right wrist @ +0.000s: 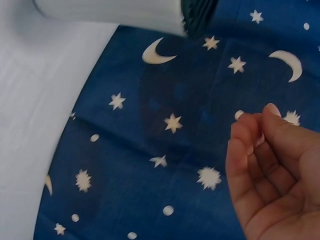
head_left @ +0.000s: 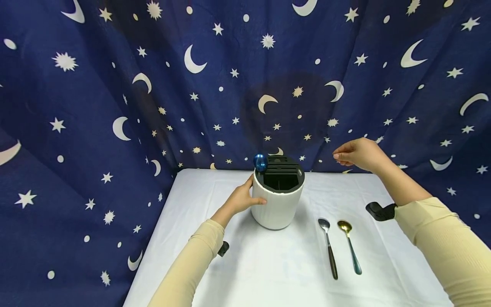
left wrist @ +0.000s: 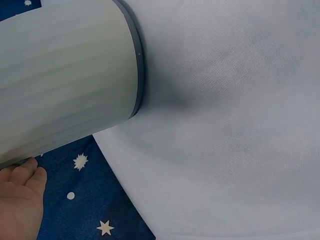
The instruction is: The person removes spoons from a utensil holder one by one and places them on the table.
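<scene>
A white round utensil holder (head_left: 277,209) with a black slotted top (head_left: 281,164) stands upright on the table. My left hand (head_left: 241,197) holds its left side, thumb across the front and the other fingers behind. In the left wrist view, the fingertips of the left hand (left wrist: 22,192) are at the holder's wall (left wrist: 70,75). A shiny blue spoon bowl (head_left: 260,162) sticks up from the top's left part; its handle is hidden. My right hand (head_left: 362,154) is raised to the right of the holder, fingers loosely bent with nothing between them, as the right wrist view shows too.
Two spoons lie on the white cloth right of the holder: one silver with a dark handle (head_left: 330,253), one gold with a blue-green handle (head_left: 352,249). A blue curtain (head_left: 215,128) with moons and stars hangs behind the table's back edge.
</scene>
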### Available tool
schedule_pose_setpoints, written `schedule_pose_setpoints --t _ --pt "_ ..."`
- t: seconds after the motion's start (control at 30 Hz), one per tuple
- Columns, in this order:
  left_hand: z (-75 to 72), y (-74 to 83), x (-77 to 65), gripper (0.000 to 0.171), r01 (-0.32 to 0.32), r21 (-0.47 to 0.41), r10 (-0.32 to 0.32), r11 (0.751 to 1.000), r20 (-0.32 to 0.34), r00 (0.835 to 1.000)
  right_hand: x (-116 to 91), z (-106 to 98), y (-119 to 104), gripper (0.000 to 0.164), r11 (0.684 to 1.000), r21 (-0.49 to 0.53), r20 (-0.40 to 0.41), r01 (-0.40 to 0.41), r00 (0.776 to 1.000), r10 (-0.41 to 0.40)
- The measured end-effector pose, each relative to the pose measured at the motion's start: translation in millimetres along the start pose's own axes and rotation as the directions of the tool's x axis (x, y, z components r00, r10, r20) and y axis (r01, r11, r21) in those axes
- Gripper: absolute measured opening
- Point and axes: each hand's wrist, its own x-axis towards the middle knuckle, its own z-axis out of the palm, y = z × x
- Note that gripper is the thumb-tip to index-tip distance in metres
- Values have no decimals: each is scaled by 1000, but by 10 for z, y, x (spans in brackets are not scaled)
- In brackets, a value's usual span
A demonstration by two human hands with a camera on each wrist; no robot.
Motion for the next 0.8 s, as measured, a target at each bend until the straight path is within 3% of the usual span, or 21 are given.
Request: schedule_pose_setpoints --t 0.33,0.8 --pt "-1 -26 8 108 2 -3 -2 1000 7 1000 170 115 -405 32 999 31 1 28 1000 -28" --pt "-6 -19 17 107 9 13 -9 1000 17 1000 391 483 -814 25 989 93 50 115 992 -120"
